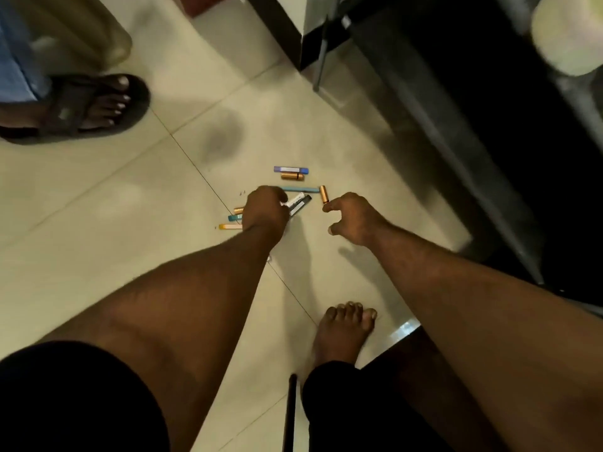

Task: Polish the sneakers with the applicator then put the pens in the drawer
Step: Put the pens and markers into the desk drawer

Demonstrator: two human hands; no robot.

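A: The pens (pixel 295 177) lie scattered on the floor tiles (pixel 98 197) at mid-frame. Left hand (pixel 266 210) grips several.

B: Right hand (pixel 354 220), fingers loosely curled, holds nothing beside the gold pen (pixel 323 194). An overfull left fist could spill some.

Pale tiled floor (pixel 98 197) runs under me, its thin grout lines crossing on a slant. My own bare foot (pixel 347 327) stands flat on the tiles, with my dark shorts (pixel 75 399) low in view. Up on my left, another person's foot in a dark slide sandal (pixel 81 107) rests on the floor, beside blue cloth (pixel 16 57). A dark cabinet (pixel 489 109) fills my right side, and a blurred pale round thing (pixel 567 34) sits above it.
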